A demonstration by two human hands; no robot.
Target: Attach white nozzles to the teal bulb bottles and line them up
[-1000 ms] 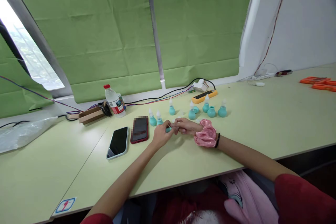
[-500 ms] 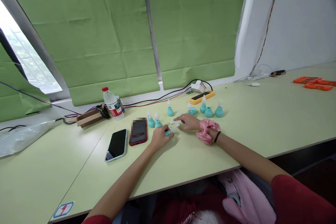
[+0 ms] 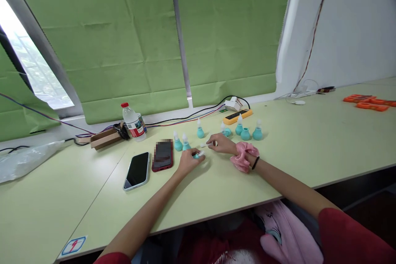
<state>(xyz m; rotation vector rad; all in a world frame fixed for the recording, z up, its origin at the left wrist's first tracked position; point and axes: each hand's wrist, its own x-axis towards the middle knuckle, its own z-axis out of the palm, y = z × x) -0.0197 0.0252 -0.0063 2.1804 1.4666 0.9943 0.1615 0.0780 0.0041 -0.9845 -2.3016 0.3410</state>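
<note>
My left hand (image 3: 187,162) is closed around a teal bulb aspirator (image 3: 196,156), whose clear nozzle (image 3: 201,154) points to the right, just above the table. My right hand (image 3: 223,144) has its thumb and forefinger pinched together on a small whitish tip, mostly hidden by the fingers. Just left of those fingertips shows a small white piece (image 3: 203,145). Two upright teal aspirators with clear tips, one of them the nearer aspirator (image 3: 186,143), stand behind my left hand. Another aspirator (image 3: 200,130) stands farther back between the hands.
Several more teal bulbs stand beyond my right hand, including an open-topped bulb (image 3: 245,134). A red-cased phone (image 3: 162,156) and a pale-cased phone (image 3: 137,171) lie left. Behind are a water bottle (image 3: 133,123), a cardboard box (image 3: 106,139) and a yellow power strip (image 3: 237,117).
My right hand's spread fingers have drawn back slightly and closed into a pinch. The aspirator in my left hand has tilted a little, its nozzle now angled upward.
</note>
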